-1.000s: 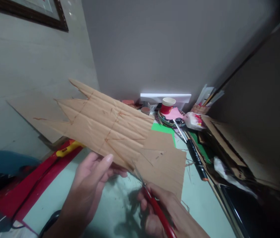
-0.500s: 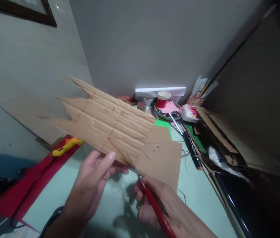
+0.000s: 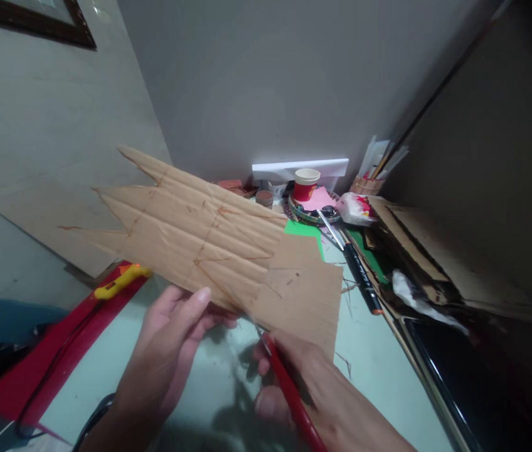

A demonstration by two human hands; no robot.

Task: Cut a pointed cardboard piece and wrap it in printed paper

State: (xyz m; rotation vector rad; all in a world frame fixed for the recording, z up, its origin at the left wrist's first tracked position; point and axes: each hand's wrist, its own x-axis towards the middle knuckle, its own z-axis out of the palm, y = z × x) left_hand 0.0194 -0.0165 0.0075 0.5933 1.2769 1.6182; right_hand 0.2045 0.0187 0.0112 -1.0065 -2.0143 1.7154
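Mostly beyond hands (image 3: 172,342), cardboard (image 3: 186,235) pinched at edge by left.

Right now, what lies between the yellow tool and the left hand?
The head view shows the edge of the red surface, then pale green tabletop up to the left hand.

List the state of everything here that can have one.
Brown corrugated cardboard piece: left end spiked; right-end spikes drawn, not cut out.
Red-handled metal scissors: blades at cardboard edge, opening unclear.
Left hand: closed on cardboard.
Right hand: closed on scissors.
Red paper cup with pale rim: upright.
Yellow plastic tool: orange glow showing.
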